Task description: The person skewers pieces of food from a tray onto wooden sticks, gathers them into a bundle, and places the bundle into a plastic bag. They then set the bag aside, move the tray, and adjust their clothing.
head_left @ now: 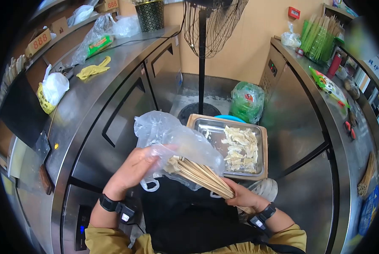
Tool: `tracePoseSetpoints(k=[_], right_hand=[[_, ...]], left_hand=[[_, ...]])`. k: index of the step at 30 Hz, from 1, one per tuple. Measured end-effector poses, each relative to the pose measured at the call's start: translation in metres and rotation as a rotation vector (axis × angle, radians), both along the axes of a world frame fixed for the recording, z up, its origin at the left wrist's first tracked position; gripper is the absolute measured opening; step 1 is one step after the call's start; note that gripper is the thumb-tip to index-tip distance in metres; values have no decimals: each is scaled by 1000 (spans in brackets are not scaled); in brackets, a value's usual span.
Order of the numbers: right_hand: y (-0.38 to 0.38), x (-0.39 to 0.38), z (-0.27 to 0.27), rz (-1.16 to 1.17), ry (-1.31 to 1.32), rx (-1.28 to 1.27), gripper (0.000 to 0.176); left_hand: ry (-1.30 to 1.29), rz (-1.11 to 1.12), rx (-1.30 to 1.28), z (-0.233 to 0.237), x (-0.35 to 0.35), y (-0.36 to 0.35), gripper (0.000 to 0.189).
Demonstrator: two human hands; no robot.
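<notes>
My right hand (240, 196) is closed round the bare ends of a bundle of wooden skewers (204, 175). Their other ends, with pale food pieces on them, reach into a clear plastic bag (166, 129). At the bag's mouth my left hand (139, 167) grips the plastic, its fingertips partly covered by the film. Just beyond the bag is a metal tray (212, 128) on a wooden board (264, 146). Flat, pale food pieces (241, 148) lie in the tray's right half.
Steel counters flank me; the left one (126, 55) carries a yellow glove (94, 68) and plastic bags. On the right counter (320, 101) are green-wrapped skewers (320, 40) and red-handled scissors (349, 129). A black fan (203, 63) and a green bag (247, 103) stand ahead.
</notes>
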State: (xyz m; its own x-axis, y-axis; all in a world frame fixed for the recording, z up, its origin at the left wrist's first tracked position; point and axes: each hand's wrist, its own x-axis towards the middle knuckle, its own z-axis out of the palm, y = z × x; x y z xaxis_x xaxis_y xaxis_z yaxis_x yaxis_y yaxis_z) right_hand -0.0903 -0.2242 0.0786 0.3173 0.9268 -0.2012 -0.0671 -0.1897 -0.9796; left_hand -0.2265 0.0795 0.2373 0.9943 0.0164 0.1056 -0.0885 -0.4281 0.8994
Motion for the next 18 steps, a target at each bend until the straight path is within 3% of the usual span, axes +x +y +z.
tracePoseSetpoints(k=[2, 6, 8, 10, 14, 18], right_hand=[[13, 0, 5, -8, 79, 37, 83], [5, 4, 26, -103, 201, -40, 84], [-6, 7, 29, -141, 124, -37, 82], [-18, 7, 30, -174, 85, 6, 81], [-35, -2, 37, -120, 405, 26, 81], [-21, -14, 32, -115, 334, -39, 81]], left_hand=[[-141, -28, 92, 5, 4, -4, 49], [-106, 232, 26, 30, -18, 28, 54], [-328, 358, -118, 30, -17, 41, 56], [-271, 412, -193, 32, -22, 57, 58], [-185, 390, -156, 2, -14, 66, 59], [-105, 350, -277, -20, 12, 28, 59]])
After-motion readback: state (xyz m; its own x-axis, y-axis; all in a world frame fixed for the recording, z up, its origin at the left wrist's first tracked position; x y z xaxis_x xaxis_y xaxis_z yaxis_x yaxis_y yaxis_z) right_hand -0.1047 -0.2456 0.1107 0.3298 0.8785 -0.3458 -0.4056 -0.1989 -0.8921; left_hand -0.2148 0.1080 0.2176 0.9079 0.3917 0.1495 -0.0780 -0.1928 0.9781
